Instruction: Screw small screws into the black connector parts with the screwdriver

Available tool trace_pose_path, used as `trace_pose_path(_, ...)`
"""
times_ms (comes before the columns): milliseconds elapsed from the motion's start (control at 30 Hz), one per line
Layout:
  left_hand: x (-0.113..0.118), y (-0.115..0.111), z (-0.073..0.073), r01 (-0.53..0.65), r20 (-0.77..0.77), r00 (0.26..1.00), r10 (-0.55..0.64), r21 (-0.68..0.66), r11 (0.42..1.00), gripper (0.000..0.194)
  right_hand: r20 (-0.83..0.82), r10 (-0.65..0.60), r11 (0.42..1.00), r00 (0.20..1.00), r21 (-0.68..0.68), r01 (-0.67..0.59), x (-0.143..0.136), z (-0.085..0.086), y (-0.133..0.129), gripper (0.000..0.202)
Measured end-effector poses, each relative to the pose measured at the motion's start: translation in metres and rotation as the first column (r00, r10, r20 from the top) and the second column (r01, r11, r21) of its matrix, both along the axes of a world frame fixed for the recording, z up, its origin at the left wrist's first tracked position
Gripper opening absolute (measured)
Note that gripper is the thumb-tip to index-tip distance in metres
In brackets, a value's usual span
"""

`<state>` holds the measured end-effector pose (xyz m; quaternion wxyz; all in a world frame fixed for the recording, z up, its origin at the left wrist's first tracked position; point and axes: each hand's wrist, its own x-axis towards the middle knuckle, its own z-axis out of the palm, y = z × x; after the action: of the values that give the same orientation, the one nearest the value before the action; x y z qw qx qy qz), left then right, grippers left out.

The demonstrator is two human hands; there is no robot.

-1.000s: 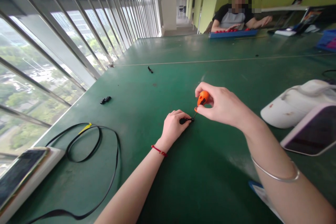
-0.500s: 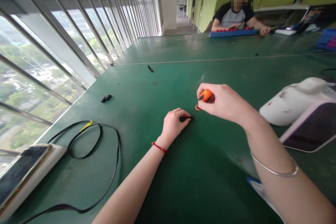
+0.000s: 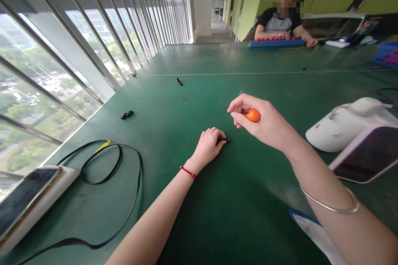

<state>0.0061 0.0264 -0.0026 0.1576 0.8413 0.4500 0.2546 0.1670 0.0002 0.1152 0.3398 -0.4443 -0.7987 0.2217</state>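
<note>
While the left hand (image 3: pixel 207 145) pinches a black part (image 3: pixel 226 140), right hand (image 3: pixel 264 123) at its two o'clock, half-curled round an orange handle (image 3: pixel 253 115).

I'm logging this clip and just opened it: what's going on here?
The person's left hand holds a small, slim black piece at the glossy green tabletop. The right hand, raised apart from that piece, holds a rounded orange handle; no shaft shows. A looped, flat black cord lies off to the left.
</note>
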Motion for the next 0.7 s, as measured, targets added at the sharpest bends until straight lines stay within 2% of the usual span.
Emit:
trace_pose_path(67,0.000,0.000,-0.001,-0.002,0.003,1.000,0.002,0.011,1.000,0.005,0.251,-0.109,0.986,0.962,0.150,0.072,0.004,-0.024,-0.003,0.010)
trace_pose_path(100,0.000,0.000,-0.002,-0.003,0.004,1.000,0.003,0.014,1.000,0.005,0.386,-0.158,0.972,0.909,0.222,0.075,0.006,-0.040,-0.003,0.011)
trace_pose_path(200,0.000,-0.001,-0.002,0.018,-0.002,1.000,-0.018,0.026,0.999,0.004,0.429,-0.217,0.958,0.877,0.268,0.105,0.010,-0.086,-0.003,0.006)
trace_pose_path(300,0.001,-0.002,0.000,0.044,-0.002,0.999,-0.044,0.043,0.998,0.003,0.410,-0.249,0.944,0.877,0.306,0.125,0.011,-0.112,-0.001,0.008)
trace_pose_path(367,0.001,-0.003,0.001,0.050,0.016,0.999,-0.051,0.044,0.998,0.004,0.393,-0.254,0.939,0.884,0.319,0.128,0.012,-0.118,0.001,0.008)
trace_pose_path(700,0.002,-0.004,0.004,0.096,0.086,0.991,-0.101,0.054,0.994,0.010,0.268,-0.238,0.931,0.933,0.337,0.140,0.017,-0.123,0.001,0.004)
